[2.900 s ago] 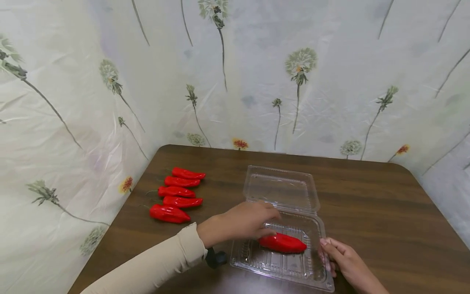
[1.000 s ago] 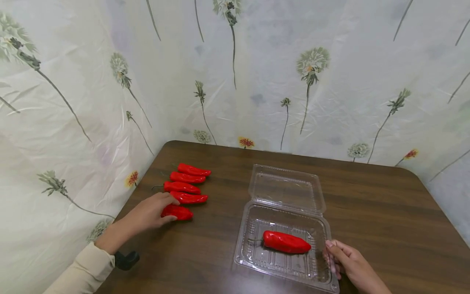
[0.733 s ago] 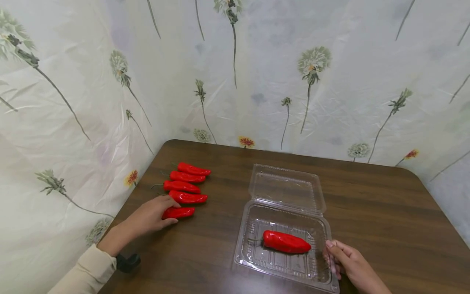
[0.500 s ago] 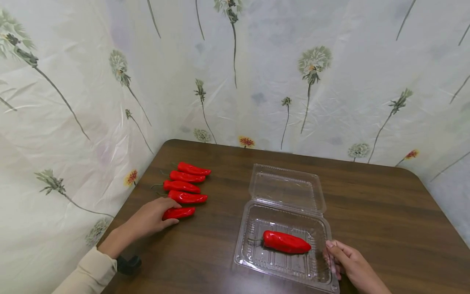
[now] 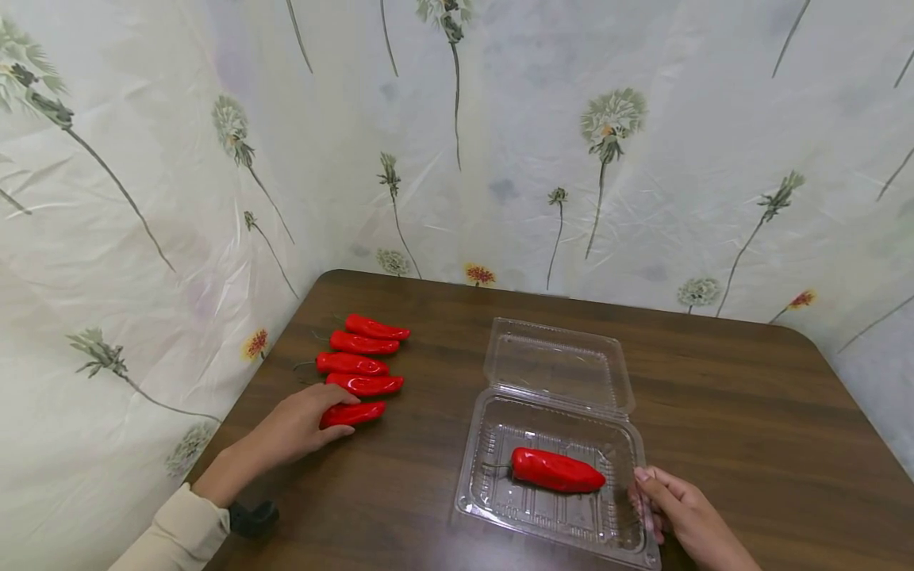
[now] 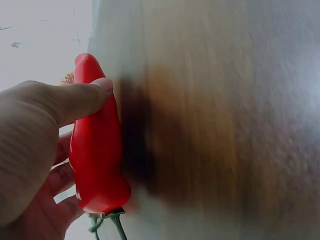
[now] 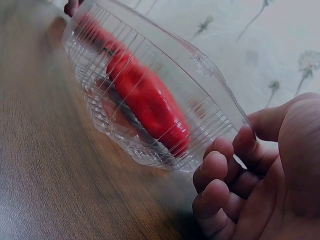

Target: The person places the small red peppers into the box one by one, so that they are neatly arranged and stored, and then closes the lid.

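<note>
My left hand (image 5: 296,424) grips the nearest red pepper (image 5: 364,413) of a row at the table's left. In the left wrist view its thumb lies across this pepper (image 6: 97,155), the other fingers behind it, the green stem pointing down. My right hand (image 5: 678,507) pinches the right rim of a clear plastic clamshell container (image 5: 467,460), whose lid (image 5: 550,369) is folded back away from me. One red pepper (image 5: 557,470) lies inside, its stem to the left. Through the clear ribbed wall, the right wrist view shows that pepper (image 7: 150,107), with right fingertips at the rim.
Beyond the held pepper, more red peppers (image 5: 353,363) lie side by side, the closest one (image 5: 367,385) right at my left fingers. The brown wooden table (image 5: 728,396) meets flower-patterned sheeting (image 5: 500,159) at the back and left.
My left hand has gone from over the container's pepper to the row at the left and taken hold of the nearest pepper, which has shifted slightly right. The right hand stays on the rim.
</note>
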Action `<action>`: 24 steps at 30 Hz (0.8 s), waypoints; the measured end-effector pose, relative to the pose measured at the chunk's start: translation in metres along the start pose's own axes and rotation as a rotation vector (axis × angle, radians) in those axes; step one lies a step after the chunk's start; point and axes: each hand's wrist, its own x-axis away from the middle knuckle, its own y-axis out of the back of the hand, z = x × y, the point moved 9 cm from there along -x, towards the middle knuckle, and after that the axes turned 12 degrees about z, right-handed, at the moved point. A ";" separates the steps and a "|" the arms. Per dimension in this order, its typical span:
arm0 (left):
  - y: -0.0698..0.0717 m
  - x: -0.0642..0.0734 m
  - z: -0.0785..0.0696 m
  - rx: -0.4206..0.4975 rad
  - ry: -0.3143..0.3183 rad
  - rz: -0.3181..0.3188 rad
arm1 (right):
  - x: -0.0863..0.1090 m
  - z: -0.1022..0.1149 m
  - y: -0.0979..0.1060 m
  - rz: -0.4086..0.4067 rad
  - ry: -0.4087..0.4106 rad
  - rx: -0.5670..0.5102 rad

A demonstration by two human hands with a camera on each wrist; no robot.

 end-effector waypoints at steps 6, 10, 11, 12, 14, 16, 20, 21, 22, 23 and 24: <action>0.007 -0.001 -0.016 0.000 -0.031 -0.004 | 0.000 -0.001 0.000 0.011 -0.002 -0.008; 0.011 -0.004 -0.028 -0.001 -0.045 -0.003 | 0.000 -0.002 0.000 0.016 -0.002 -0.017; 0.012 -0.004 -0.031 -0.003 -0.052 -0.004 | 0.000 -0.002 0.000 0.017 -0.001 -0.017; 0.013 -0.005 -0.034 -0.006 -0.059 -0.006 | 0.000 -0.002 0.000 0.018 0.001 -0.017; 0.015 -0.007 -0.041 -0.007 -0.075 -0.008 | 0.000 -0.001 0.000 0.020 0.007 -0.017; 0.016 -0.010 -0.048 -0.016 -0.092 -0.006 | 0.000 -0.001 0.000 0.020 0.012 -0.015; 0.018 -0.014 -0.060 -0.021 -0.114 0.002 | 0.000 -0.001 0.000 0.019 0.016 -0.016; 0.019 -0.015 -0.064 -0.018 -0.117 0.003 | 0.000 -0.001 0.000 0.020 0.015 -0.017; 0.019 -0.016 -0.066 -0.013 -0.118 0.006 | 0.000 -0.001 0.000 0.020 0.013 -0.018; 0.021 -0.017 -0.070 -0.006 -0.123 0.006 | 0.000 -0.001 0.000 0.021 0.011 -0.020; 0.021 -0.018 -0.073 0.003 -0.125 0.009 | 0.000 -0.001 0.000 0.021 0.009 -0.021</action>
